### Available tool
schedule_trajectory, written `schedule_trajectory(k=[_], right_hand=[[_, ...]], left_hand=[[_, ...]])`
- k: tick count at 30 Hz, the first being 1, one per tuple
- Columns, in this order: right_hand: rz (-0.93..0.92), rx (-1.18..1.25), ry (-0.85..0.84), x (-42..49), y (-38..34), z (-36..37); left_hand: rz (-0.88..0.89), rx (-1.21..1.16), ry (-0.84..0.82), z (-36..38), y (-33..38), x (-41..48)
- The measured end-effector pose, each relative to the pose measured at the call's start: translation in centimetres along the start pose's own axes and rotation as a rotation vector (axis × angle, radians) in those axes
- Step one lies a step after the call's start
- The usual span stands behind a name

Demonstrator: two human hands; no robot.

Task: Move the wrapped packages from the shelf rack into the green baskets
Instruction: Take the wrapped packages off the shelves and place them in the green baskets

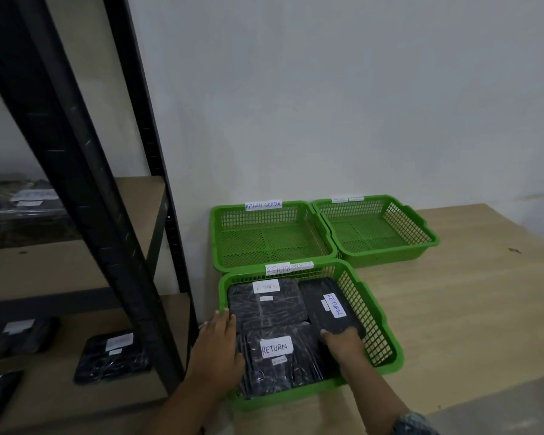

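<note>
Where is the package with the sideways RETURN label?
Head view: the package lies at the right of the nearest basket, its near end held by the right hand.

Probably a returns storeroom: metal shelf rack [85, 196], labelled green baskets [270, 237].

You're looking through dim, flat light with no hard shadows. The shelf rack [85, 196] along the left edge is dark, smeared and bowed by the wide lens. Small glints streak the wrapped packages [264, 312]; labels on the far green baskets [387, 257] read soft.
</note>
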State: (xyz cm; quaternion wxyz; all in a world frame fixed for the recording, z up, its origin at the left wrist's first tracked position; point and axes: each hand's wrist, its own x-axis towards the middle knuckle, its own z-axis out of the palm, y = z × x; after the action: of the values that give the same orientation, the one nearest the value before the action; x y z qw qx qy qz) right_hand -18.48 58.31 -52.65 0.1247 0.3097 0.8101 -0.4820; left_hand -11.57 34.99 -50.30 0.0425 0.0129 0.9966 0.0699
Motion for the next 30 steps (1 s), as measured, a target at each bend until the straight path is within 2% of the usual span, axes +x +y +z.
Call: schedule_trajectory(k=[5,8,13,20,25,30], right_hand=[[-0.072,-0.08,-0.122,-1.4,-0.7,-0.7],[-0.133,-0.192,-0.089,-3.5,-0.5,-0.9],[-0.361,-0.369,-0.067,-9.3,-0.4,0.0],[-0.632,-0.447,-0.038,-16.9,-1.2,4.2],[-0.894,-0.454,-0.023,-23.1,-2.9,7.9],[-1.074,-0.472,-0.059,-29.4,-4.4,12.4]], left_hand=[[0.023,-0.048,-0.054,-0.6,-0.7,-0.4],[0.037,-0.07,-0.052,-0.7,-1.4,-1.1],[0.098,-0.121,-0.023,-1.5,-1.9,-2.6],[0.218,-0.125,0.107,-3.7,-4.7,-6.6],[0.303,-0.177,0.333,-5.9,-8.4,-11.2],[0.231,-0.243,0.474,-8.7,-13.9,-15.9]])
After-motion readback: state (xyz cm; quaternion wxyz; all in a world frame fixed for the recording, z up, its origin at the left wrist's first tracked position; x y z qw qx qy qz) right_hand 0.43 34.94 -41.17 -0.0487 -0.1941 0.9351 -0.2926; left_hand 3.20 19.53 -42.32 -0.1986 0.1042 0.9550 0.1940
